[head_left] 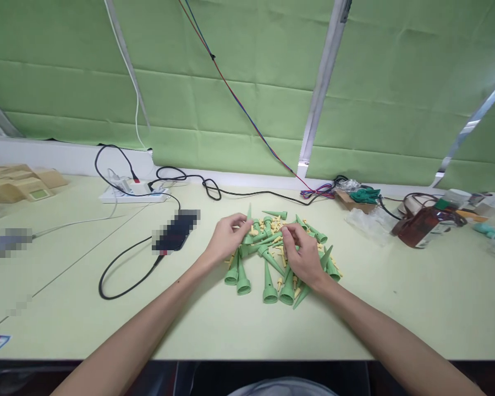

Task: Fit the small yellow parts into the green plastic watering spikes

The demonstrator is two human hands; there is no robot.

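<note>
My left hand [227,237] is closed on a green plastic cone spike [248,238], its narrow tip pointing up. A small yellow piece shows beside that spike's wide end. To the right, my right hand [302,254] has thumb and forefinger pinched together over the pile; whatever lies between them is too small or hidden to make out. Around and under both hands lie several green hollow cone spikes [269,286], mixed with small yellow plastic pieces [279,283]. Some spikes stand on their wide ends with tips up, others lie on their sides.
A phone [176,231] with a black cable lies left of the pile. Behind it sits a white power strip [134,195]. On the right are a clear plastic bag [367,224], a small cardboard box [355,202] and a brown bottle [424,224] lying tilted. The table's front edge [214,359] is near me.
</note>
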